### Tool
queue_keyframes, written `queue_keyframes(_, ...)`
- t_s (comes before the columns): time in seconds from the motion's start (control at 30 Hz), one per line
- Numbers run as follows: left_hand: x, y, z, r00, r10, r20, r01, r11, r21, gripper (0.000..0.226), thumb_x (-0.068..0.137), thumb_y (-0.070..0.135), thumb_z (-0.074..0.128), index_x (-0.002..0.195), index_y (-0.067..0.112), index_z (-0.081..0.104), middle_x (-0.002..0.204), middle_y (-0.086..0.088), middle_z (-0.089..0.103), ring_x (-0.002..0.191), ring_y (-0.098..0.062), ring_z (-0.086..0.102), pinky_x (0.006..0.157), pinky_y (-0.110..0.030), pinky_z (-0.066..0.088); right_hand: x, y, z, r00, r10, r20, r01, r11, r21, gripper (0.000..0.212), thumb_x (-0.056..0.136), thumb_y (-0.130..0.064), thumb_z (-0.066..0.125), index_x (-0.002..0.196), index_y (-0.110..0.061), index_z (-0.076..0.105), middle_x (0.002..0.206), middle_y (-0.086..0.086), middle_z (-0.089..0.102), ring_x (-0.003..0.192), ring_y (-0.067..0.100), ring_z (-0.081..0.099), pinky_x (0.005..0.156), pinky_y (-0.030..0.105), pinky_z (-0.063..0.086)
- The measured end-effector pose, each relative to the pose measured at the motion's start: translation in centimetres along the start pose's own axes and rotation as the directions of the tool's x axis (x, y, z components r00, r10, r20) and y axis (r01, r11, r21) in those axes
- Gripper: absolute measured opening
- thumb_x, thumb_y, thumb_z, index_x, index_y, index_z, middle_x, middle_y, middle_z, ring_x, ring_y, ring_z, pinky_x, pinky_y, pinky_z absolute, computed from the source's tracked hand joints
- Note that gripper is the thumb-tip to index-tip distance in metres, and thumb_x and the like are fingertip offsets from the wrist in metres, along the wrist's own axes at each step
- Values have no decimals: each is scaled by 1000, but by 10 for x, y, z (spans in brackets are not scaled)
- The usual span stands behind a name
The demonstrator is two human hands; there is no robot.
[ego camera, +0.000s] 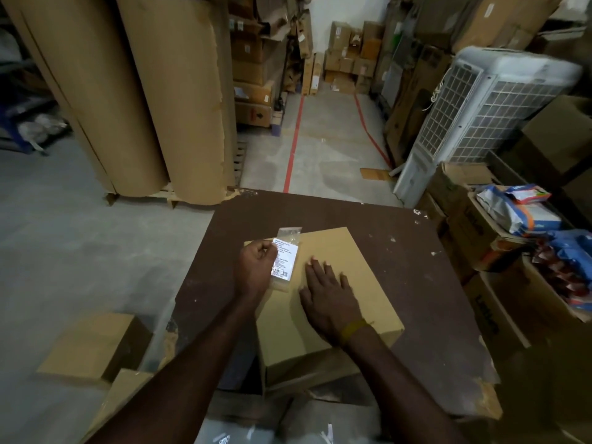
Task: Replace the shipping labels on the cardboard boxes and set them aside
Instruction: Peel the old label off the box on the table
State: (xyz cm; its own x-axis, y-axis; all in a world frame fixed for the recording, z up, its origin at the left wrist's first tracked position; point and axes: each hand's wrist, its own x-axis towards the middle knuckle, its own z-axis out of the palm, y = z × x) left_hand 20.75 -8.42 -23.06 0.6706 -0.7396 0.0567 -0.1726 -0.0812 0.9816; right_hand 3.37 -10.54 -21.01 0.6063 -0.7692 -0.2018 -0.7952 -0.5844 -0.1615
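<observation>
The cardboard box (pixel 336 283) sits dead centre on the brown table (pixel 432 283), near edge poking off toward 6 o'clock. Right hand (pixel 328 296) lies flat on the lid, fingers straight and spread, just pinning it down. Left hand (pixel 256 267) is curled up at the box's 10 o'clock corner, pinching the label (pixel 286 259), a white printed slip in a clear sleeve that's lifted at its far end.

Handling-wise, I'd guess the box is light and fairly stiff, so a palm on top is enough to stop it sliding. The label looks thin, floppy and probably tacky, so best held by one edge or it'll curl onto itself.

Around it: another box (pixel 96 344) on the floor at 8 o'clock, big paper rolls (pixel 144 91) at 11, a white air cooler (pixel 480 116) at 2, and open cartons of packets (pixel 528 213) crowding 3 o'clock. The left side of the table looks like the easier way out.
</observation>
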Motion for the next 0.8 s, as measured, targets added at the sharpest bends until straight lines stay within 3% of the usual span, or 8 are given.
queue_keyframes(0.07, 0, 0, -1, 1000, 6, -10, -6, 1000, 8, 9, 93, 16, 66, 88, 21, 71, 88, -4, 75, 82, -22, 73, 74, -51, 60, -11, -7, 1, 1000, -26, 13, 26, 1000, 12, 67, 103, -53, 5, 160, -19, -4, 167, -1, -10, 154, 22, -6, 123, 43, 0)
queue_keyframes(0.13, -1, 1, -1, 1000, 7, -23, -6, 1000, 23, 10, 93, 16, 66, 87, 23, 70, 88, -4, 75, 81, -22, 73, 74, -50, 60, -40, -11, 6, 996, -85, 10, 84, 996, 33, 82, 86, -64, -20, 157, -24, -11, 163, -6, -19, 152, 17, -13, 121, 38, -7)
queue_keyframes(0.23, -2, 4, 0, 999, 3, -32, -3, 1000, 22, 8, 93, 14, 66, 87, 18, 69, 91, -9, 75, 80, -22, 73, 73, -47, 61, -60, -1, 11, 992, -123, 17, 123, 992, 26, 100, 65, -69, -38, 153, -27, -15, 157, -11, -24, 151, 16, -14, 118, 36, -10)
queue_keyframes(0.3, -1, 5, 0, 1000, 2, -22, -1, 1000, 13, 6, 90, 21, 67, 86, 18, 70, 88, -8, 75, 81, -24, 73, 74, -49, 60, -42, 5, 8, 993, -120, 0, 120, 993, 7, 99, 75, -70, -34, 158, -24, -6, 162, -9, -16, 154, 20, -5, 122, 41, -2)
queue_keyframes(0.4, 2, 0, -1, 1000, -1, -5, 1, 1000, 24, 16, 84, 34, 63, 86, 20, 70, 87, -6, 75, 81, -25, 73, 74, -50, 59, -5, 2, 0, 1000, -28, -7, 27, 999, -25, 68, 101, -53, 3, 160, -20, -1, 168, -4, -7, 154, 22, -1, 122, 46, 3)
queue_keyframes(0.47, 1, 1, -1, 1000, 8, -6, -8, 999, 46, 10, 89, 28, 66, 89, 18, 71, 90, -7, 75, 82, -23, 73, 74, -51, 59, 3, -5, -1, 1000, -12, -5, 12, 1000, -8, 63, 106, -46, 15, 160, -18, 0, 168, -1, -6, 154, 23, -3, 123, 47, 3)
queue_keyframes(0.63, -1, 2, 1, 1000, 9, -21, -8, 999, 39, 6, 93, 19, 66, 89, 19, 71, 88, -4, 75, 80, -22, 73, 72, -51, 59, -57, -11, 9, 995, -103, 15, 103, 994, 44, 93, 80, -69, -24, 159, -23, -8, 161, -8, -20, 153, 16, -11, 119, 35, -9)
queue_keyframes(0.8, -1, 1, 1, 1000, 24, -8, -23, 999, 42, 11, 87, 29, 64, 85, 20, 70, 84, -5, 74, 80, -24, 72, 72, -49, 59, -25, 0, 3, 998, -64, 9, 64, 998, -7, 74, 95, -55, -7, 160, -20, -4, 167, -4, -10, 154, 19, -4, 122, 40, -1)
